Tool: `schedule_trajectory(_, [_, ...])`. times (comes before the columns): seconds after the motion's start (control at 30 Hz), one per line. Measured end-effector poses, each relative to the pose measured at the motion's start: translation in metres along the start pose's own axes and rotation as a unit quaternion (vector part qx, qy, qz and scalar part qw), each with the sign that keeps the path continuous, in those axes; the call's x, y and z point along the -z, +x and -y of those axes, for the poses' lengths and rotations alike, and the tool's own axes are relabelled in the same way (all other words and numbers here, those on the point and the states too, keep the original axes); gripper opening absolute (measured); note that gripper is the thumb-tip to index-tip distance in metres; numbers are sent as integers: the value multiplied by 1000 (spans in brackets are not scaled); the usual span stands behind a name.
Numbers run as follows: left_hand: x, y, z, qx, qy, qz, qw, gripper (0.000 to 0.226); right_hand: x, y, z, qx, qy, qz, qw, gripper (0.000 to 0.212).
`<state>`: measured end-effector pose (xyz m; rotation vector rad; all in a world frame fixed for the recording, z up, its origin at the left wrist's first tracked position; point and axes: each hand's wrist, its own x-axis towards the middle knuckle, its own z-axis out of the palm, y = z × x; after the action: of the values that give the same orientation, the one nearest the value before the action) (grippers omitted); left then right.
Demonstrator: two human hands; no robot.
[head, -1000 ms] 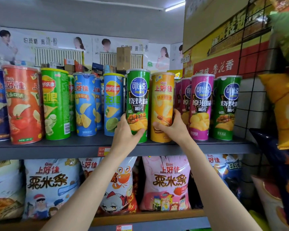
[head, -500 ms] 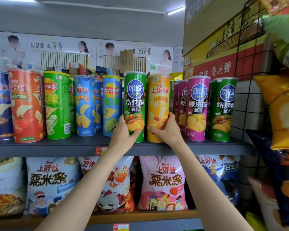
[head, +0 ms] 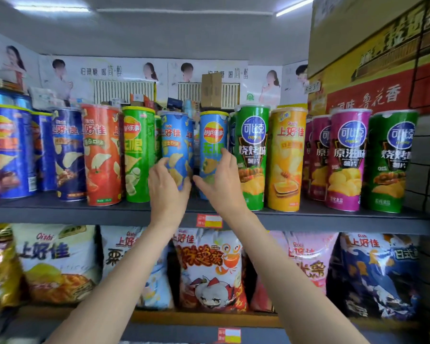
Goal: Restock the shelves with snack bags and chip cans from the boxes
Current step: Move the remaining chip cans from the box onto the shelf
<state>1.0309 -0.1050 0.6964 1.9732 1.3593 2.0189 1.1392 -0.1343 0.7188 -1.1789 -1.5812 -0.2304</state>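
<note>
Blue can [head: 175,145]: tall tube, light blue, chip pictures, pale lid; upright on the grey shelf [head: 60,211], between the green can [head: 138,155] and the Lay's can [head: 212,145]
Count: front row about twelve cans, more behind, blurred; lower shelf six snack bags [head: 209,269] in view
Left hand [head: 168,188]: fingers curled round the blue can's lower part, thumb on its right side
Right hand [head: 225,180]: fingers spread, loosely bent, against the Lay's can's front; grip cannot be told
</note>
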Motion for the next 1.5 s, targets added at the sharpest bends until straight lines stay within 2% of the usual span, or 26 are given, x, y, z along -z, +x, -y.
schedule_trajectory(0.17, [11, 20, 29, 22, 41, 82, 996, 64, -37, 26, 3, -142, -64, -4, 988, 82])
schedule_trajectory(0.33, [-3, 33, 41, 24, 32, 151, 988, 73, -61, 40, 9, -216, -167, -53, 960, 89])
schedule_trajectory(0.43, [-15, 39, 42, 75, 38, 186, 979, 84, -70, 44, 12, -248, -212, -84, 942, 92])
schedule_trajectory(0.57, [-28, 51, 42, 153, 36, 208, 965, 86, -78, 48, 15, -286, -209, -103, 929, 92])
schedule_trajectory(0.7, [-33, 53, 39, 153, 60, 205, 965, 85, -74, 50, 18, -290, -198, -100, 931, 90])
schedule_trajectory(0.77, [-35, 53, 38, 164, 35, 197, 966, 80, -73, 47, 23, -283, -195, -89, 935, 89])
schedule_trajectory(0.87, [-36, 55, 40, 174, -6, 203, 964, 85, -71, 41, 28, -264, -203, -76, 940, 90])
schedule_trajectory(1.03, [-27, 56, 35, 155, 36, 226, 961, 85, -70, 32, 24, -258, -185, -28, 948, 95])
schedule_trajectory(1.33, [13, 33, 24, 78, 71, 238, 966, 82, -53, 9, 30, -235, -200, -31, 951, 101])
schedule_trajectory(1.5, [22, 19, 27, 92, 70, 229, 966, 85, -47, -11, 30, -230, -182, 5, 956, 101])
